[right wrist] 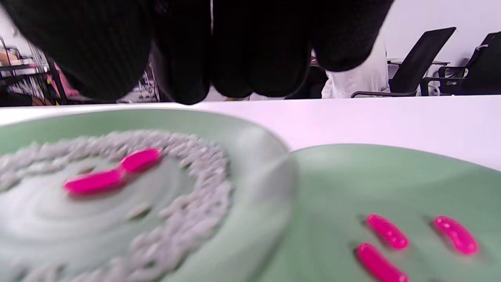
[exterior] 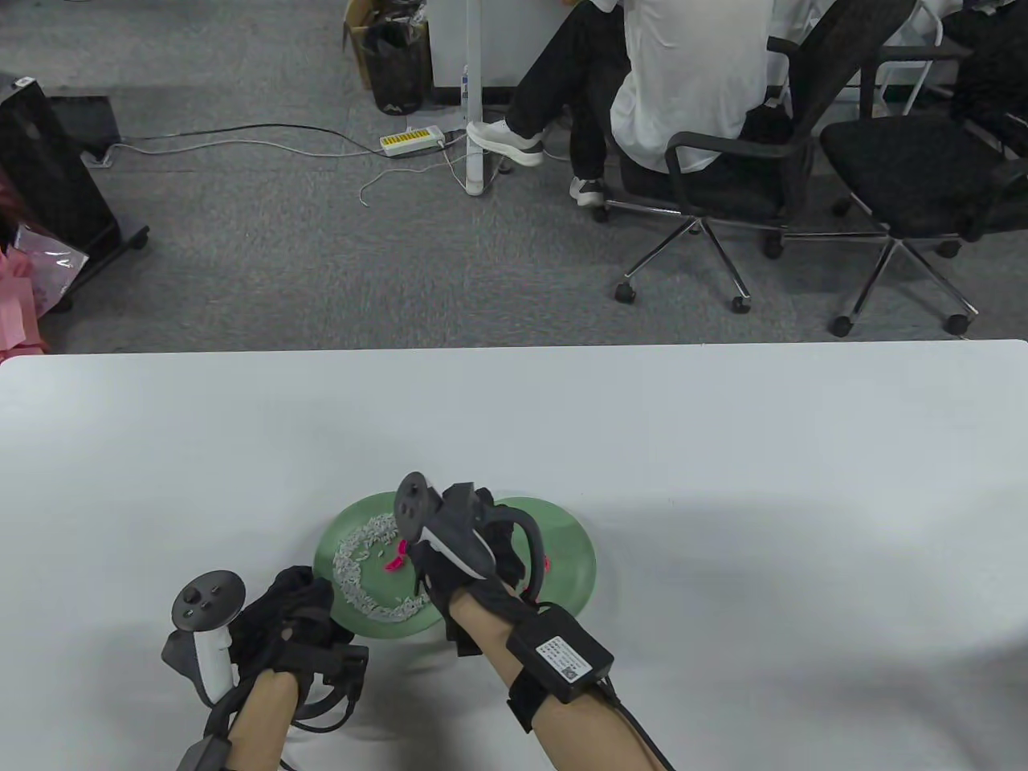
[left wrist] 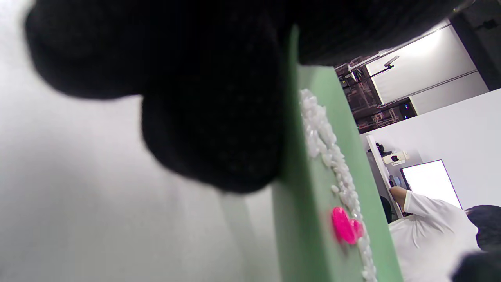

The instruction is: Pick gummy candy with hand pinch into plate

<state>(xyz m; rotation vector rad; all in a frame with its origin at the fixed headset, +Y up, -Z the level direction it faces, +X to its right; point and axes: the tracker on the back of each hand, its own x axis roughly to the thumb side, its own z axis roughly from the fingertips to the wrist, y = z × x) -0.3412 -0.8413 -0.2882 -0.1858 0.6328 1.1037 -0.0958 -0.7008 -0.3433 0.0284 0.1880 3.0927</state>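
Two green plates overlap near the table's front edge. The left plate holds a ring of white grains and two pink gummy candies inside it; the right wrist view shows them too. The right plate holds three pink gummies. My right hand hovers over where the plates meet; its fingers hang above both plates with nothing seen between them. My left hand grips the left plate's near-left rim, with fingers against the edge.
The white table stretches wide to the right and far side of the plates. Beyond its far edge are office chairs and a seated person on grey carpet.
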